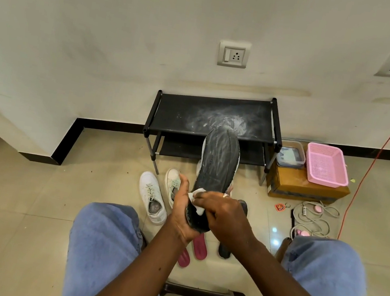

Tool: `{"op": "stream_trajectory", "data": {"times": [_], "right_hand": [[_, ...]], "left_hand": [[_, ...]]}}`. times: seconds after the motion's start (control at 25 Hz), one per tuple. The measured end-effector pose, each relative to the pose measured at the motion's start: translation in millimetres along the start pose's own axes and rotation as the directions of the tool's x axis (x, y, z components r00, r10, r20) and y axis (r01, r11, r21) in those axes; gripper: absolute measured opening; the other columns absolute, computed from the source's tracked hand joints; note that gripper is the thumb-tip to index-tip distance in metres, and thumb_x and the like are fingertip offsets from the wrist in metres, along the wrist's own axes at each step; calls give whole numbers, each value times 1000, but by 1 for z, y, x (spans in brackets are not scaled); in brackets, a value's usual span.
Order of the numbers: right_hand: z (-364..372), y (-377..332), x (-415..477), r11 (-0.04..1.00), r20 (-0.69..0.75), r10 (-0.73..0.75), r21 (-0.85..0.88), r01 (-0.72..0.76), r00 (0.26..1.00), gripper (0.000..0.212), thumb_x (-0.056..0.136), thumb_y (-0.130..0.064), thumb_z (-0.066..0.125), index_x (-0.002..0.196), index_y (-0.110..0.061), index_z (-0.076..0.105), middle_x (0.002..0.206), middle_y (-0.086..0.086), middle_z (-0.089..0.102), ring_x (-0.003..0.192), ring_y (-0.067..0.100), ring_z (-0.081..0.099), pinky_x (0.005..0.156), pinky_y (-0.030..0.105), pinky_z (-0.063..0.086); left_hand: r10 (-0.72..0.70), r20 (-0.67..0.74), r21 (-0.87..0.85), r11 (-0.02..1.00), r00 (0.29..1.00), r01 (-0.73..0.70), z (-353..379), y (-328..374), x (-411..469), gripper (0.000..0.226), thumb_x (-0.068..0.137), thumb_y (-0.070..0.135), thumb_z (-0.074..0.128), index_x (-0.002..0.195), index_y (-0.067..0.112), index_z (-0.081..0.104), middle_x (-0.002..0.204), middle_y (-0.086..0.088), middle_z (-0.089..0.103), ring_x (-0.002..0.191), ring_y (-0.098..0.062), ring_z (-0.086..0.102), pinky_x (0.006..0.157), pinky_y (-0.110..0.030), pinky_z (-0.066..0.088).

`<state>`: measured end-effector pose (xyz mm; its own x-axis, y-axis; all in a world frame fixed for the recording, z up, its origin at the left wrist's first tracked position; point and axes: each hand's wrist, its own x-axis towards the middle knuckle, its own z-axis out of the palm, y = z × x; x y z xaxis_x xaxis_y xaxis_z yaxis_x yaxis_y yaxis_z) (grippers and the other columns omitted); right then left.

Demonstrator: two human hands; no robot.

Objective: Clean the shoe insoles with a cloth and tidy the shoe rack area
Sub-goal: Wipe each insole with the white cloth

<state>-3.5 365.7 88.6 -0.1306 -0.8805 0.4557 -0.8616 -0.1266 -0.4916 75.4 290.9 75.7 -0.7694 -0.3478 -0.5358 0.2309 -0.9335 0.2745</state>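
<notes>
Left hand [178,211] grips the insole's [218,162] near end; right hand [224,213] pinches the cloth [198,192]. Stroke lengthwise — toward the dusty tip.

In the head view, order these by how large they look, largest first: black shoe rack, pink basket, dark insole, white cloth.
1. black shoe rack
2. dark insole; it is nearer the camera, so this rank is unsure
3. pink basket
4. white cloth, partly covered
</notes>
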Motion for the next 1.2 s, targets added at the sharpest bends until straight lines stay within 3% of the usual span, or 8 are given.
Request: {"op": "stream_trajectory", "data": {"times": [0.2,0.36,0.56,0.72,0.88,0.96,1.08,1.2], "right_hand": [[6,16,19,984,66,36,-176,-24,997,34,60,1,72,94,-4,72,96,11,72,85,23,71,71,32,56],[8,19,34,948,110,283,-180,-261,953,42,86,1,53,128,-6,53,133,10,54,119,25,54,99,33,42],[10,5,10,989,79,140,-56,-135,987,31,67,1,70,97,-6,71,97,10,72,83,25,71,73,36,56],[10,-4,-15,997,135,71,-31,-67,988,29,66,-7,64,93,-6,73,94,9,73,85,20,70,78,30,53],[13,6,-17,987,216,101,-147,-70,971,42,58,0,82,98,-5,71,99,11,72,88,24,70,74,34,56],[11,12,-3,966,213,185,-219,-138,959,44,67,1,75,109,-2,66,111,14,67,99,29,66,82,35,54],[10,22,11,911,206,377,-259,-321,903,47,92,-6,48,138,-7,39,143,9,42,131,24,41,108,30,31],[14,23,5,884,169,459,-181,-430,872,45,91,-1,50,135,-7,44,141,10,44,128,25,45,108,30,31]], "left_hand": [[33,11,-28,999,999,-33,-2,-7,0,64,81,62,47,98,6,73,96,-16,70,88,-29,70,77,-37,57],[62,-12,12,998,998,-62,-3,-11,-2,62,91,59,37,109,11,72,115,-17,67,100,-30,67,82,-40,56],[43,-66,19,999,997,-42,-10,-4,1,72,83,69,40,93,5,72,89,-16,69,81,-30,70,73,-41,56],[31,-46,47,998,998,-29,-14,-1,3,72,79,68,45,94,2,71,85,-12,68,77,-25,69,73,-35,57],[-1,-22,79,997,1000,2,-19,-8,3,56,77,57,53,91,5,67,80,-10,66,76,-24,67,71,-32,56],[27,-21,61,998,999,-25,-21,-10,4,54,82,54,50,95,5,70,89,-15,68,82,-28,69,74,-36,57],[74,-17,102,992,997,-72,-16,-10,3,57,87,52,41,95,7,76,100,-17,71,88,-29,70,77,-37,58],[81,-20,105,991,996,-79,-15,-9,5,57,80,52,44,94,6,76,103,-18,70,89,-30,70,79,-40,56]]}}
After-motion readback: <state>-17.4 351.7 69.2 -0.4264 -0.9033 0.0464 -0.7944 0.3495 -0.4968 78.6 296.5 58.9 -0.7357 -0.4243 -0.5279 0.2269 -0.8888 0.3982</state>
